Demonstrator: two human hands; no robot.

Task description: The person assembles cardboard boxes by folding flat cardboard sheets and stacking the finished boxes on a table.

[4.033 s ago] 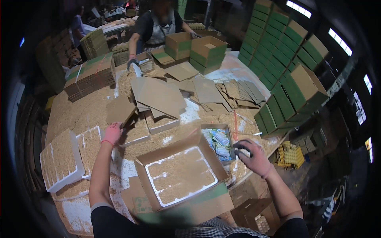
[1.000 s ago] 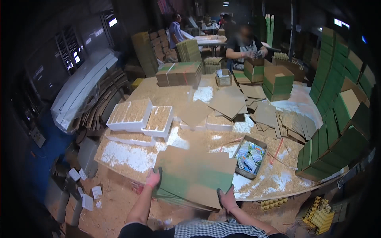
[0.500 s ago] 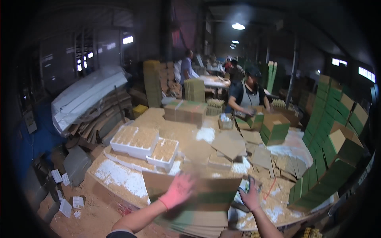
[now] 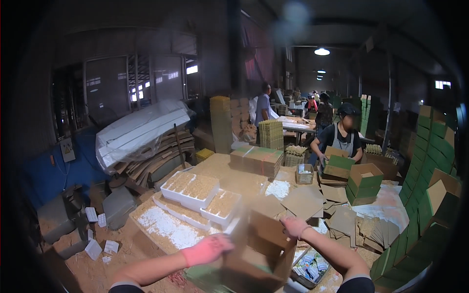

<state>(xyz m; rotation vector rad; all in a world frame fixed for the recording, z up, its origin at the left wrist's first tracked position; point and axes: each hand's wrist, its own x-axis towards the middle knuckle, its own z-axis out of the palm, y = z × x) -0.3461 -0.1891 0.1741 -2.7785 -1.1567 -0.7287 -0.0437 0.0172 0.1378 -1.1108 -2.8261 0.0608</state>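
Note:
A cardboard box (image 4: pixel 267 223) stands opened out in front of me, its brown inside showing and its left side blurred. My right hand (image 4: pixel 294 227) is closed on the upper edge of its right-hand part. By the box's left side is my left hand (image 4: pixel 209 249), in a pink glove. Its fingertips are smeared, so their grip does not show. Below my right forearm, a tray of small printed packets (image 4: pixel 310 266) sits beside the box. A green-and-brown cardboard piece (image 4: pixel 205 277) lies under my left hand.
White foam trays (image 4: pixel 191 188) filled with sawdust-like material stand on the strewn table (image 4: pixel 234 171). Flat cardboard pieces (image 4: pixel 304 199) lie beyond the box. Green cartons (image 4: pixel 415 161) rise at the right. Across the table a co-worker (image 4: pixel 342 141) handles a carton.
The flat carton has been opened into a box. My right hand has moved from beside the packets to the box's upper edge; my left hand has lowered at its left side. My view has turned left.

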